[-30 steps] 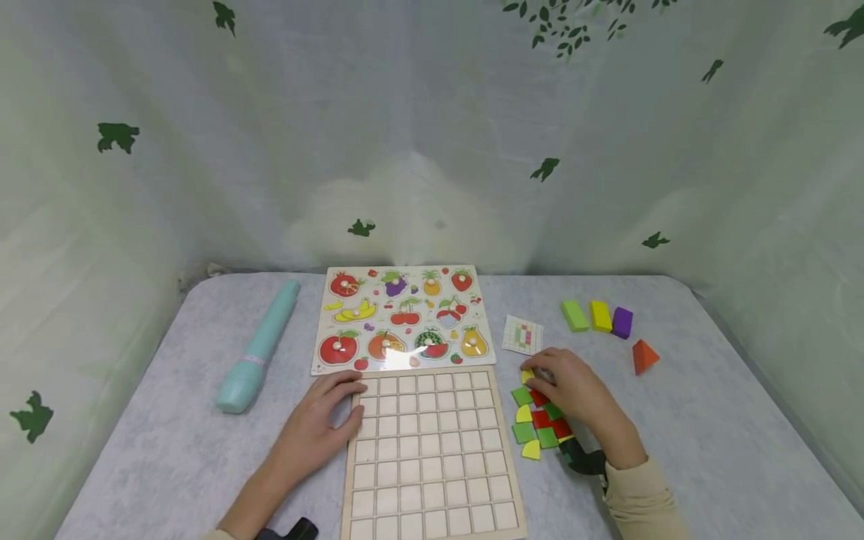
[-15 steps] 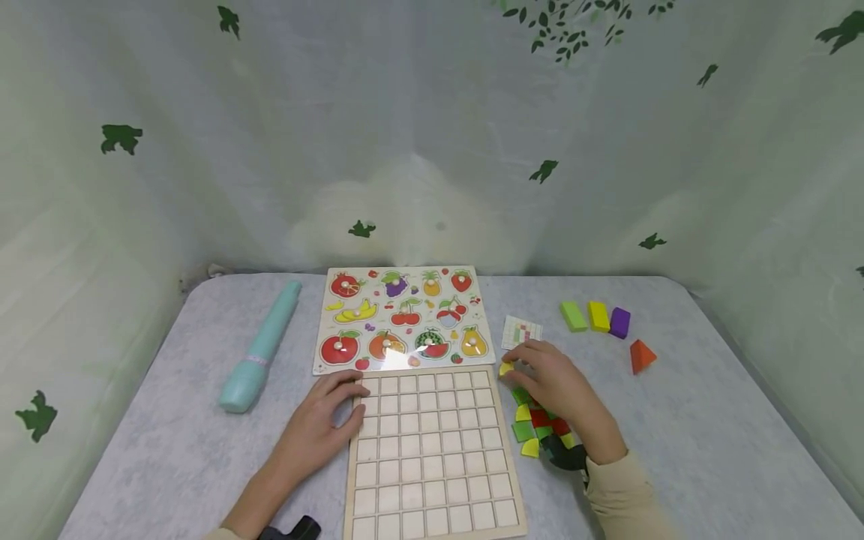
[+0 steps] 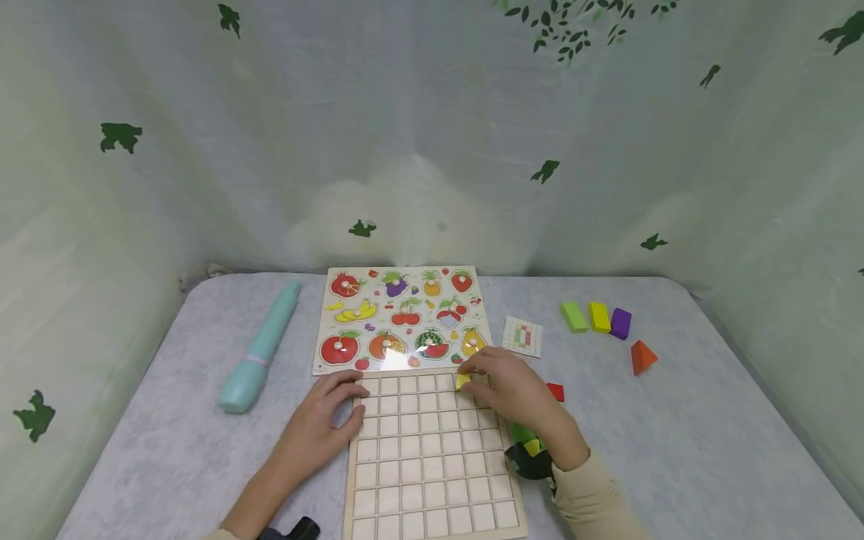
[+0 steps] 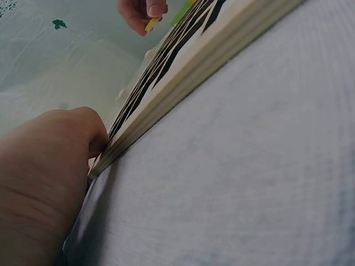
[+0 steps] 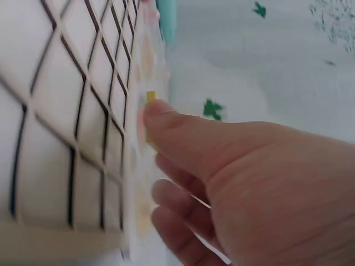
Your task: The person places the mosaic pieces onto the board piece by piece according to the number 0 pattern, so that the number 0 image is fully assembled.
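Note:
A pale wooden grid board (image 3: pixel 432 469) lies flat on the table. My left hand (image 3: pixel 324 416) rests on its upper left edge, with relaxed fingers touching the rim. My right hand (image 3: pixel 520 390) pinches a small yellow tile (image 3: pixel 462 381) between thumb and fingers over the board's top row, right of centre. In the left wrist view the yellow tile (image 4: pixel 152 24) appears raised above the board. The thumb covers part of it in the right wrist view. Beside the board's right edge, a red tile (image 3: pixel 556 391) and a green tile (image 3: pixel 523 433) show, partly hidden by the right hand and wrist strap.
A fruit puzzle board (image 3: pixel 378 330) adjoins the grid's far edge. Right of it lies a small pattern card (image 3: pixel 523 337). Green (image 3: pixel 574 317), yellow (image 3: pixel 599 317) and purple blocks (image 3: pixel 621 323) and an orange triangular block (image 3: pixel 643 358) sit farther right. A teal folded umbrella-like object (image 3: pixel 259 349) lies left.
My right hand has carried the yellow tile leftward from the tile pile to over the grid board's top row. My left hand has stayed on the board's edge.

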A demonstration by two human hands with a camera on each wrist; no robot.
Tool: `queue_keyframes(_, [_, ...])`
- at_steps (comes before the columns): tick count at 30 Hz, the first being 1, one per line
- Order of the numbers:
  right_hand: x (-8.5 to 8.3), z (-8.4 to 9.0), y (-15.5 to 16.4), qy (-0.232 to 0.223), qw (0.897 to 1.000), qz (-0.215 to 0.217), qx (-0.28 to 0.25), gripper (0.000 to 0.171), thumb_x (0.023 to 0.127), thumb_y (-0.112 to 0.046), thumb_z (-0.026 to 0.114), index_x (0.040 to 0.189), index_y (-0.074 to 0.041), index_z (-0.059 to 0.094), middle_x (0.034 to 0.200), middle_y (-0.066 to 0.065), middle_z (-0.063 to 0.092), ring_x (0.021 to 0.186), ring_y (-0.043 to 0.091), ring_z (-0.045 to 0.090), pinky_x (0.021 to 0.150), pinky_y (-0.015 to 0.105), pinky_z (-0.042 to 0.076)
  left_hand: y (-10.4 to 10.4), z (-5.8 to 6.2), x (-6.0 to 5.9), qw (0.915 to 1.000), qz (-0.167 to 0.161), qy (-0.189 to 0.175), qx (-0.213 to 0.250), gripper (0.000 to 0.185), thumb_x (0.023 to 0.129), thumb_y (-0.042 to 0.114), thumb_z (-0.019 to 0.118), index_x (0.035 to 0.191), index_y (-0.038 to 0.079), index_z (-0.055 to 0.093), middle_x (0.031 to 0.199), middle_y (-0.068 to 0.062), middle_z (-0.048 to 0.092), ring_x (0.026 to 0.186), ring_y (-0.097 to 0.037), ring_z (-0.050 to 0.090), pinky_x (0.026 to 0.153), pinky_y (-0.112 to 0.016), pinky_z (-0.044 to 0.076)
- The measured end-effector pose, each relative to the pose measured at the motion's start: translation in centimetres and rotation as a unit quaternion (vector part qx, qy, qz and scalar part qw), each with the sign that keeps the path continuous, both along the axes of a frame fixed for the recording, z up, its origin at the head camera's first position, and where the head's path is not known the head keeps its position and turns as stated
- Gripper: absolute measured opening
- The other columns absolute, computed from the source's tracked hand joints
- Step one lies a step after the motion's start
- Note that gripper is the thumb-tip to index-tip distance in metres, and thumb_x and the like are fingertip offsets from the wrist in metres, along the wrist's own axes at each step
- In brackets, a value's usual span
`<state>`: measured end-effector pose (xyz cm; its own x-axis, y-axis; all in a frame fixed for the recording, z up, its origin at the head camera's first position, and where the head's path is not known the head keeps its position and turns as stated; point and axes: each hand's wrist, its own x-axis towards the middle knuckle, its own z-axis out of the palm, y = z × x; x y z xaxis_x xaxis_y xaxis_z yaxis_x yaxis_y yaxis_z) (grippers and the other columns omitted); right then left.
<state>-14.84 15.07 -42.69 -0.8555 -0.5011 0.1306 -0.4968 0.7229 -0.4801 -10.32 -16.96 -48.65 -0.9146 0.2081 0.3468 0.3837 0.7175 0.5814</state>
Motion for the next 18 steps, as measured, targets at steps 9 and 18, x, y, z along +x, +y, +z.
queue_keyframes(9, [0.6,-0.6,-3.3,0.0,1.0,0.016,-0.021,0.02,0.089,-0.025,0.083,0.107,-0.017,0.077,0.102,-0.006,0.07,0.086,0.013,0.058,0.075,0.026,0.052,0.0,0.2,0.0,0.9999,0.003,-0.015,0.002,0.021,0.088,0.009,0.08,0.105,0.019,0.073,0.131,0.001,0.063,0.125,-0.02,0.056,0.103,-0.046,0.051])
queue_keyframes(18, [1.2,-1.6,-6.0,-0.015,0.999,0.028,-0.005,0.02,0.092,-0.031,0.079,0.109,-0.02,0.078,0.11,-0.007,0.072,0.102,0.01,0.063,0.088,0.029,0.055,0.0,0.2,0.0,0.9994,0.008,-0.032,-0.007,0.019,0.089,0.014,0.079,0.107,0.018,0.073,0.133,0.0,0.062,0.126,-0.02,0.055,0.106,-0.045,0.05])
